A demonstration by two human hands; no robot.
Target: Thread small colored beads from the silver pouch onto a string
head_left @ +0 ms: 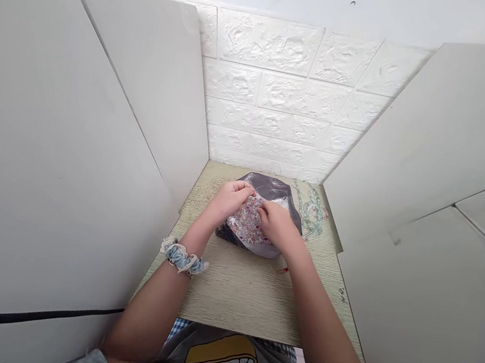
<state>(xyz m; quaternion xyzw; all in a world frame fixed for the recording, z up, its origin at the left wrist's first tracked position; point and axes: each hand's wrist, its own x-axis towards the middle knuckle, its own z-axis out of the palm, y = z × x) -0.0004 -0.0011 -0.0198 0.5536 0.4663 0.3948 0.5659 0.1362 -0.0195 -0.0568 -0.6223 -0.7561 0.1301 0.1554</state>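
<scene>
A dark grey bag with a shiny inside lies opened out at the far end of the small table. Many small pink, white and red beads fill its middle. My left hand is over the bag's left side, thumb and fingers pinched together just above the beads. Across from it, my right hand is also closed in a pinch over the right side of the beads. The two fingertips are close but apart. Whatever sits between the fingers is too small to make out; a faint thin line curves near the left fingertips.
Strands of pale green beads lie right of the bag. A small red item is by my right wrist, and tiny metal pieces lie near the right edge. Pale panels and a white brick-pattern wall enclose the wooden table.
</scene>
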